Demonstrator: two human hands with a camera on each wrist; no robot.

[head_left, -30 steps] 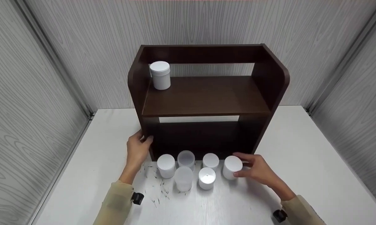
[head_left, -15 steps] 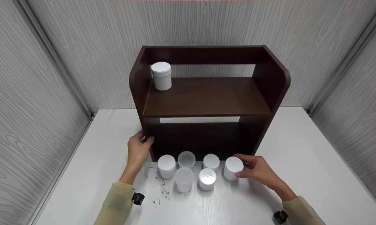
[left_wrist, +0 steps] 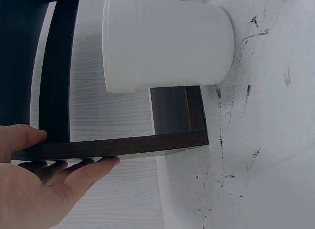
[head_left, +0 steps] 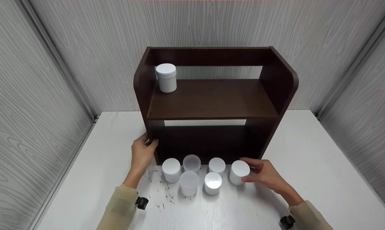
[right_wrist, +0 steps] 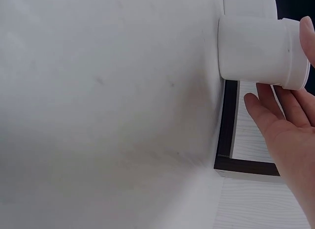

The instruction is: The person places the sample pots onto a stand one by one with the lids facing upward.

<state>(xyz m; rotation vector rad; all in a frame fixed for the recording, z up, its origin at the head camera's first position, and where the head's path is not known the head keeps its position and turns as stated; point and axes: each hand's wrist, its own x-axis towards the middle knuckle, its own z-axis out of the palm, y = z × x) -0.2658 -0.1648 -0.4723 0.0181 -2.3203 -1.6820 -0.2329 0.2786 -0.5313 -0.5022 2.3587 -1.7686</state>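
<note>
- At far left, the tabletop (head_left: 87, 172) is stretching between the grey left wall (head_left: 39, 95) and your forearm, giving that arm side room.
- Your left hand (head_left: 142, 155) is gripping the left side panel (left_wrist: 133, 146) of the dark shelf unit (head_left: 208, 57); your thumb (left_wrist: 27, 135) is lying on its inner face, your fingers (left_wrist: 91, 175) on its outer face.
- Above, a lidded jar (head_left: 166, 80) is standing upright at the left end of the upper board (head_left: 218, 99), which is running on to the right side panel (head_left: 277, 80).
- Just right of your left hand, the left-end jar (head_left: 171, 172) is standing near the panel's lower front corner.
- Next along, a rear translucent cup (head_left: 192, 163) and a front translucent cup (head_left: 189, 184) are standing close together.
- Then a rear white jar (head_left: 217, 165) and a shiny-topped jar (head_left: 213, 183) are standing there, a narrow gap separating them from the right-end jar.
- Your right hand (head_left: 263, 174) is holding that right-end jar (head_left: 239, 174), upright by the unit's front edge: thumb at the front, fingers reaching behind, one fingertip (right_wrist: 251, 102) sitting apart from its wall.
- Beyond, the tabletop is extending toward the right wall (head_left: 365, 80).
</note>
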